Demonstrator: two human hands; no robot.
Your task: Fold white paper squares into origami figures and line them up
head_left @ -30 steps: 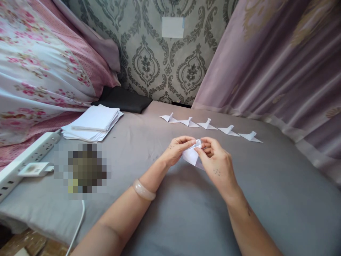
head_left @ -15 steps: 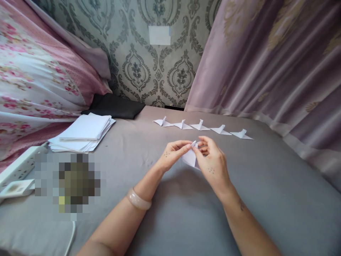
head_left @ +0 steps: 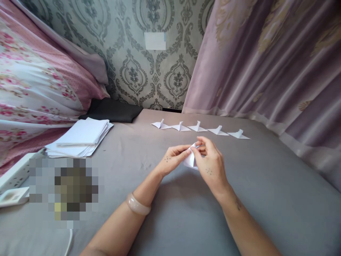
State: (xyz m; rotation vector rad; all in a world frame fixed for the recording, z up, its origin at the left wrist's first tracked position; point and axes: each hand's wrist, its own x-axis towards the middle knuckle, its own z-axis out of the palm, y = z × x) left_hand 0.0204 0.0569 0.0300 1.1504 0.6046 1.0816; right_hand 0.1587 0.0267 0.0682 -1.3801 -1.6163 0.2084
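Observation:
Both hands pinch a small folded piece of white paper (head_left: pixel 190 160) held up above the grey cloth. My left hand (head_left: pixel 174 158) grips its upper left side between thumb and fingers. My right hand (head_left: pixel 210 154) has its thumb on the paper's upper right, with the fingers curled behind. Parts of the paper are hidden by the fingers. Beyond the hands, several white folded-paper birds (head_left: pixel 198 127) lie in a row, each with a raised narrow point.
To the left lies a stack of white paper sheets (head_left: pixel 82 132), with a black folded cloth (head_left: pixel 113 109) behind it. A white power strip (head_left: pixel 20 170) and a pixelated object (head_left: pixel 76 188) are at the near left. Curtains (head_left: pixel 239 64) hang at the right.
The folded paper has tilted slightly between my fingers, and its flap stands differently. Both hands keep their pinch. The whole view has shifted a little.

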